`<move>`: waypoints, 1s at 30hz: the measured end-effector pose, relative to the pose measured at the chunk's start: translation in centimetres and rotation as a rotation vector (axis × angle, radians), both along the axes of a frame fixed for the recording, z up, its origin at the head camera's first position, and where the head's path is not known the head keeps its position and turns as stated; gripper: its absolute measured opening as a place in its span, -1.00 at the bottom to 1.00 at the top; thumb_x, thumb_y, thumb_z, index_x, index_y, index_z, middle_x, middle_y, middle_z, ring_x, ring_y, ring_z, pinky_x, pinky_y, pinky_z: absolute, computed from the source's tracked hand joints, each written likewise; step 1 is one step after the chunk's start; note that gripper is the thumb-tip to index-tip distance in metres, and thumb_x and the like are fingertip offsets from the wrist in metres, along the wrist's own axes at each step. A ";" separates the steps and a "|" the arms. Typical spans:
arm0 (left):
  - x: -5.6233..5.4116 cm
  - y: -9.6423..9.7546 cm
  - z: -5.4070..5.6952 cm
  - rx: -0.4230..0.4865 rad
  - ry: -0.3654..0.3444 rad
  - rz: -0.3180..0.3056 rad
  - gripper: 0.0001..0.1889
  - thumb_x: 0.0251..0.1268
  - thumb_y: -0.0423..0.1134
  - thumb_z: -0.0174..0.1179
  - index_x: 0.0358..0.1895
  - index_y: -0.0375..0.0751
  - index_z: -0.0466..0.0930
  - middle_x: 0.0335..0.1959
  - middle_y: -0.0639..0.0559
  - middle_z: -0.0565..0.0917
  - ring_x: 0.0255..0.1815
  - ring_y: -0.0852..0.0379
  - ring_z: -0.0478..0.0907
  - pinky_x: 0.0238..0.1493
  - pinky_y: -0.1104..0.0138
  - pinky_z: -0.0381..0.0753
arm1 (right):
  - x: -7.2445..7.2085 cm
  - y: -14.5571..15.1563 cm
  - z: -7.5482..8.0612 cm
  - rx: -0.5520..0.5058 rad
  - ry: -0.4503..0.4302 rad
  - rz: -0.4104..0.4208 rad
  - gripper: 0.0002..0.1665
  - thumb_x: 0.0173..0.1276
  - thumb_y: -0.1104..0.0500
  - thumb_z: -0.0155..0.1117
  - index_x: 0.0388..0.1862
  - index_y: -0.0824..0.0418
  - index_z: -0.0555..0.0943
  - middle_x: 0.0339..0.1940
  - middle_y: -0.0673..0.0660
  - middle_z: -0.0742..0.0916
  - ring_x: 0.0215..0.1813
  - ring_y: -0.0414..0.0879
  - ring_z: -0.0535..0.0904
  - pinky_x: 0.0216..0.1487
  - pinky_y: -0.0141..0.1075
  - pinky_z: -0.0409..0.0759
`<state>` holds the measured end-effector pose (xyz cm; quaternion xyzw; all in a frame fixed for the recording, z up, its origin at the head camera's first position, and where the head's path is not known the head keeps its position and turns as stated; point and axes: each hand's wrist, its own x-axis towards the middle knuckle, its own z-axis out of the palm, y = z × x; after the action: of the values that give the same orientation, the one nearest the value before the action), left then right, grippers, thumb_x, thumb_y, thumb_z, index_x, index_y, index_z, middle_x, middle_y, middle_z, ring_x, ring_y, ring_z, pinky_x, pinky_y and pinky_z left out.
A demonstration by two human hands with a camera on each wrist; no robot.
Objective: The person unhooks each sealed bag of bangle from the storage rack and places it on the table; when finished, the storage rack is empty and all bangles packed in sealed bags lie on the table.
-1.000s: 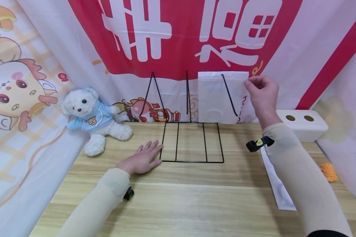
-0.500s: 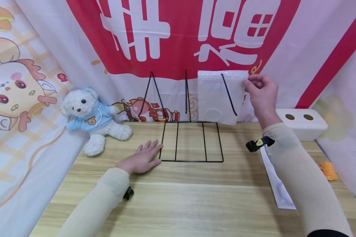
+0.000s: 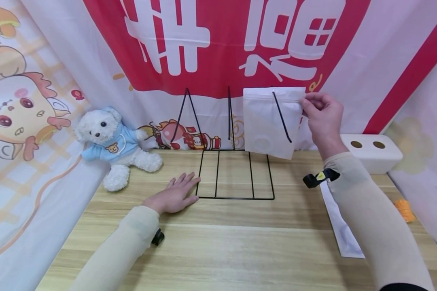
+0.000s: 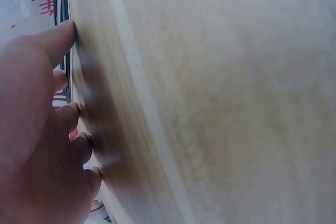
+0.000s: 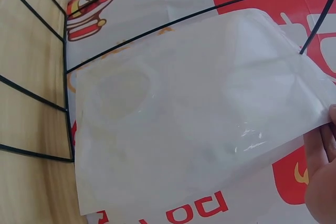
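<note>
A black wire rack (image 3: pixel 236 198) stands at the back of the table against the cloth, with three arms rising from it. On its right prong (image 3: pixel 282 117) hangs a white zip bag (image 3: pixel 267 125), the wire poking out through its top. My right hand (image 3: pixel 323 115) pinches the bag's upper right edge between thumb and fingers. The right wrist view shows the bag (image 5: pixel 184 108) wrinkled near the prong, a faint round shape near its bottom. My left hand (image 3: pixel 172 196) lies with fingers spread on the table, fingertips right at the rack's left side.
A white plush bear (image 3: pixel 118 135) in a blue hoodie sits at the back left. Under my right forearm lies another white bag (image 3: pixel 340 226). A white box (image 3: pixel 373 155) with two round holes stands at the right, an orange item (image 3: pixel 405 210) in front of it.
The bag's lower edge has swung forward and down, now overlapping the rack's back bar. My right hand keeps its pinch, shifting very slightly. The left hand stays in place.
</note>
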<state>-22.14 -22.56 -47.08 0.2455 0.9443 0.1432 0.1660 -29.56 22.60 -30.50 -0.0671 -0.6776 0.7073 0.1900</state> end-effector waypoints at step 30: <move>0.1 0.1 0.1 -0.007 -0.004 0.006 -0.24 0.76 0.13 -0.04 0.81 -0.04 -0.04 0.84 -0.19 -0.13 0.83 -0.38 -0.23 0.75 -0.37 -0.25 | 3.7 1.1 -0.5 -0.020 0.007 0.044 -0.29 0.15 -0.16 0.66 0.26 0.08 0.76 0.14 0.02 0.83 0.23 -0.08 0.78 0.27 -0.37 0.72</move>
<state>-22.04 -22.50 -46.96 0.2420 0.9451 0.1408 0.1682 -25.82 23.75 -31.05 -0.0516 -0.6711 0.7183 0.1759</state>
